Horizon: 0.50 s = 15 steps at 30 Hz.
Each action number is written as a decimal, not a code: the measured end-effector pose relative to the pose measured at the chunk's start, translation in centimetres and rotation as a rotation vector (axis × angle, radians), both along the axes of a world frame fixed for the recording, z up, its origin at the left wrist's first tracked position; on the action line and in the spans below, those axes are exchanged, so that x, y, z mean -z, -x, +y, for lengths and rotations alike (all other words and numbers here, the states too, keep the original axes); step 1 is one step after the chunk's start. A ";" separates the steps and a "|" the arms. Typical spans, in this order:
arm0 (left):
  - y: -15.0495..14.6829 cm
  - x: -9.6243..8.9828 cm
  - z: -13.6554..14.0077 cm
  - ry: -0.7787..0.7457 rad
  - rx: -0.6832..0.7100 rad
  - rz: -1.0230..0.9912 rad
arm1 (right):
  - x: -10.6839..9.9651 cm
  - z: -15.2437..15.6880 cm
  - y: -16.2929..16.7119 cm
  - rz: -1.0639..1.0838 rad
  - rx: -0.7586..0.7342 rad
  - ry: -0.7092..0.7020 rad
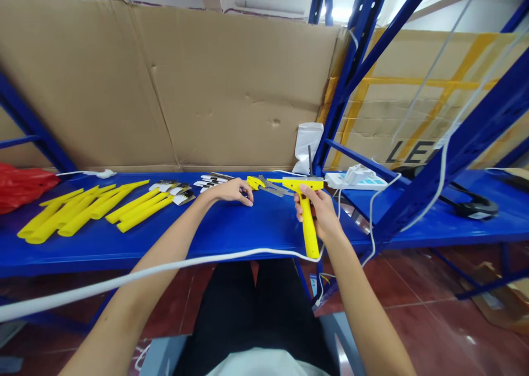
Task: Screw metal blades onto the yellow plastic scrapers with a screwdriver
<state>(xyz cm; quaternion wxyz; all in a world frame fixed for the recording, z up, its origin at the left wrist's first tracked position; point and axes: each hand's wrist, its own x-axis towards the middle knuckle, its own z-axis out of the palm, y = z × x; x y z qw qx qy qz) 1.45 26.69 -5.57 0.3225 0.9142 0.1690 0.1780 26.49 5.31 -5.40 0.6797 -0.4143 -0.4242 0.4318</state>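
My right hand (317, 210) is wrapped around a yellow T-shaped scraper (309, 227), its handle pointing down and its wide head on top. My thumb lies just below the head. To the left, my left hand (235, 191) hovers over the blue shelf with loosely bent fingers and nothing visible in them. Beside its fingertips are small yellow plastic pieces (255, 183) and several flat metal blades (276, 188). Black-and-white labelled packets (210, 181) lie partly behind my left wrist.
Yellow tapered tubes (78, 210) and yellow handles with labelled heads (142, 206) cover the left of the blue shelf (248, 232). A white cable (173, 264) crosses in front. Right are a power strip (359, 180) and a blue post (351, 84). Cardboard (231, 89) stands behind.
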 end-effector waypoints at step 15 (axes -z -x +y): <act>0.1 -0.3 0.1 0.001 -0.020 0.092 | 2.0 -0.3 1.7 -0.042 -0.135 0.117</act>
